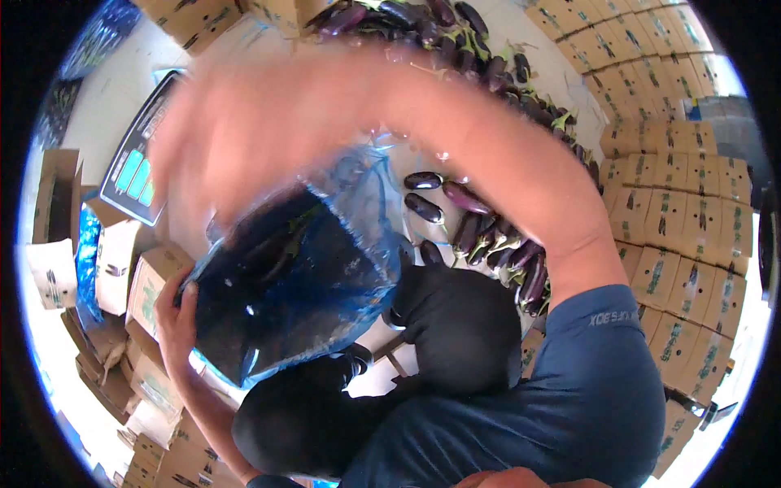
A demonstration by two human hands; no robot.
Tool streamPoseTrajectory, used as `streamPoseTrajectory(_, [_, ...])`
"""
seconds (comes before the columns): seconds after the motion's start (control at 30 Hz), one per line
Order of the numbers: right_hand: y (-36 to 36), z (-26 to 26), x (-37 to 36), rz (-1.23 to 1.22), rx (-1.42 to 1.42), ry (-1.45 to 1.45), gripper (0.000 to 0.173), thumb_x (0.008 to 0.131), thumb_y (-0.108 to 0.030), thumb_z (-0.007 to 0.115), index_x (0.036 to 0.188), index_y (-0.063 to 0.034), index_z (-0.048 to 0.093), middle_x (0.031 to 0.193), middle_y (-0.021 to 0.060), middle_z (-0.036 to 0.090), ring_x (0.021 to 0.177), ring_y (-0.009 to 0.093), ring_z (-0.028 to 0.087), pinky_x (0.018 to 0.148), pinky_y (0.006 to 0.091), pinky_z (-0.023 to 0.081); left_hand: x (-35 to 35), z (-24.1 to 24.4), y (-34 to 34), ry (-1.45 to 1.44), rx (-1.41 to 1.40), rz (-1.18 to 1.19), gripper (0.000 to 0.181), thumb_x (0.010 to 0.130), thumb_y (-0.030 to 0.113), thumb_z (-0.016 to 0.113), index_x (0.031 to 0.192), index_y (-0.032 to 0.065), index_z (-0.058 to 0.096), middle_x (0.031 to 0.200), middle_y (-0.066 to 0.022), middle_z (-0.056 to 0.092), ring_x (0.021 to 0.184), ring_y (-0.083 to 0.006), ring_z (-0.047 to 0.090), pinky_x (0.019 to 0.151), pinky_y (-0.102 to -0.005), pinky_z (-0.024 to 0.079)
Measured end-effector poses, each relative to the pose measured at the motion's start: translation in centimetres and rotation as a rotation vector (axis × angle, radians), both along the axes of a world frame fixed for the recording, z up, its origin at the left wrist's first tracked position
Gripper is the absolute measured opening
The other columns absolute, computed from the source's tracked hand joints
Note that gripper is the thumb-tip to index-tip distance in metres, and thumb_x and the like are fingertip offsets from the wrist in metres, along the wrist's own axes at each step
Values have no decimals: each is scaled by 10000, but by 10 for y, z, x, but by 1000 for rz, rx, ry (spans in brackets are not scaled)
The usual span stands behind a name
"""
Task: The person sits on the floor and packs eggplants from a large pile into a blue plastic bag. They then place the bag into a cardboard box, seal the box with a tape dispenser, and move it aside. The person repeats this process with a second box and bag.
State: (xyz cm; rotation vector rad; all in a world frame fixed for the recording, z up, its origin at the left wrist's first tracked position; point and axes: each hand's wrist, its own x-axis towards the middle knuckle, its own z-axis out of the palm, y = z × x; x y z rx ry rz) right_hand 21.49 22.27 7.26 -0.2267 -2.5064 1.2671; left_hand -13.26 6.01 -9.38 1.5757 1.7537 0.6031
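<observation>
A translucent blue plastic bag (357,244) gapes in front of my knees, with dark eggplants (274,262) dimly visible inside. My left hand (176,314) grips its left edge, the thumb lying over the rim. My right arm sweeps across the upper part of the view. Motion blurs my right hand (207,134), which is above the bag's far left side; whether it holds anything cannot be made out. Loose eggplants (424,207) lie on the floor just right of the bag.
A long pile of eggplants (421,27) curves from the top down the right. Printed cardboard cartons (677,201) are stacked at right. Open cartons (55,262) and blue plastic film (88,262) stand at left, below a black panel (137,161) with green blocks.
</observation>
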Motion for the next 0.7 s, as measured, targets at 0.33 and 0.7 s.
streamPoseTrajectory(0.33, [112, -381, 162, -857, 373, -895, 250, 874, -143, 591, 1093, -84, 696, 1190, 197, 663, 1078, 345, 647, 862, 491, 536, 5, 21, 10, 119, -159, 62, 492, 946, 469, 586, 1134, 28, 693, 914, -76, 667, 851, -162, 588, 801, -290, 463])
streamPoseTrajectory(0.7, [102, -411, 150, -482, 848, -749, 422, 861, -148, 593, 1248, 19, 563, 1476, 199, 436, 1406, 328, 372, 1142, 479, 294, 22, 28, 21, -82, -226, 166, 400, 948, 348, 614, 1164, 18, 685, 1022, -73, 688, 941, -162, 604, 890, -303, 466])
